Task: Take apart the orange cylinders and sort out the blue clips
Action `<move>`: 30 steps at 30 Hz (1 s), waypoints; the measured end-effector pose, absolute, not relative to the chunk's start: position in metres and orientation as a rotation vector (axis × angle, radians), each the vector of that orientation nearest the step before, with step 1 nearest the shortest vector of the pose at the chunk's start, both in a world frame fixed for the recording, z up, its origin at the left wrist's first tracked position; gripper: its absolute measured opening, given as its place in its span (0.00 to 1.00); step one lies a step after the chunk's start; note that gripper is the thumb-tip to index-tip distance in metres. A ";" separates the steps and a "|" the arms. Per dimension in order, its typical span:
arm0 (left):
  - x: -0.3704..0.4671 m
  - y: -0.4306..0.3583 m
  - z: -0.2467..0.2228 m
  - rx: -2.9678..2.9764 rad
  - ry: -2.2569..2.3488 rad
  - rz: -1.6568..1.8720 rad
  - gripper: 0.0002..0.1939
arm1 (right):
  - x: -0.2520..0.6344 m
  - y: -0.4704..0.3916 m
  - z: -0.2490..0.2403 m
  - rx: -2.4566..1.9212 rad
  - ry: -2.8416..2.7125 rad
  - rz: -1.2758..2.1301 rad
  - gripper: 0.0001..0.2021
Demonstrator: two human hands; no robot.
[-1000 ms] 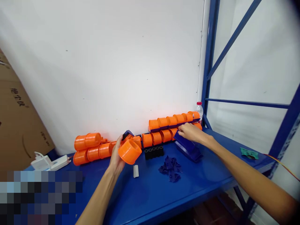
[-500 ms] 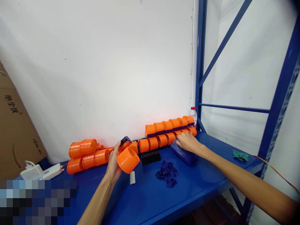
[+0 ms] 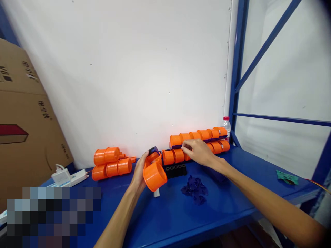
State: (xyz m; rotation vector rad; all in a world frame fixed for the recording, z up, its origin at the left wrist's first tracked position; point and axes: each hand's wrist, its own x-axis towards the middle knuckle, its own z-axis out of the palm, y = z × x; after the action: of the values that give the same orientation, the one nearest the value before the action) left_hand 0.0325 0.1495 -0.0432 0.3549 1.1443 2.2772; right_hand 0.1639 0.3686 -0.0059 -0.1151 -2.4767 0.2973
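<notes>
Lower centre, my left hand (image 3: 139, 174) grips an orange plastic cup (image 3: 154, 176), best kept steady; right of centre, my right hand (image 3: 200, 151) curls, contents unclear.

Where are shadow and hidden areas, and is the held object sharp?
Head view: soft shadow on the left of the smooth white wall; upper right corner dark; mosaic blocks hide part of the lower left; the orange plastic cup-shaped piece in the left hand looks fairly sharp.

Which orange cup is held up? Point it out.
The orange cup in the left hand; the other orange cups lie in rows along the wall.
</notes>
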 end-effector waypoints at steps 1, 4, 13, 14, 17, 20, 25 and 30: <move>0.031 0.151 -0.046 0.399 1.180 2.295 0.11 | 0.157 0.360 -0.007 -0.035 -2.471 0.332 0.09; 0.026 0.156 -0.056 0.525 1.248 2.325 0.15 | 0.133 0.333 -0.011 0.121 -2.530 0.277 0.09; 0.014 0.163 -0.069 0.631 1.430 2.189 0.27 | 0.097 0.301 -0.032 0.159 -2.612 -0.212 0.16; 0.014 0.163 -0.068 0.639 1.437 2.164 0.27 | 0.099 0.302 -0.034 0.163 -2.614 -0.220 0.15; 0.015 0.162 -0.066 0.652 1.381 2.042 0.25 | 0.106 0.307 -0.037 0.183 -2.621 -0.218 0.15; 0.014 0.158 -0.063 0.644 1.301 1.895 0.24 | 0.111 0.310 -0.038 0.208 -2.623 -0.181 0.16; 0.009 0.137 -0.049 0.651 1.133 1.835 0.19 | 0.124 0.332 -0.033 0.158 -2.516 0.169 0.15; 0.012 0.127 -0.036 0.493 0.986 2.162 0.11 | 0.173 0.356 -0.033 0.066 -2.514 0.540 0.17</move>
State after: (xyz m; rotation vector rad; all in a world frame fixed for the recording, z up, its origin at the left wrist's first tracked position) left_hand 0.0123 0.1273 -0.0365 0.4931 0.9859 2.1616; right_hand 0.1734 0.3557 -0.0327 0.0658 -2.5142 0.5402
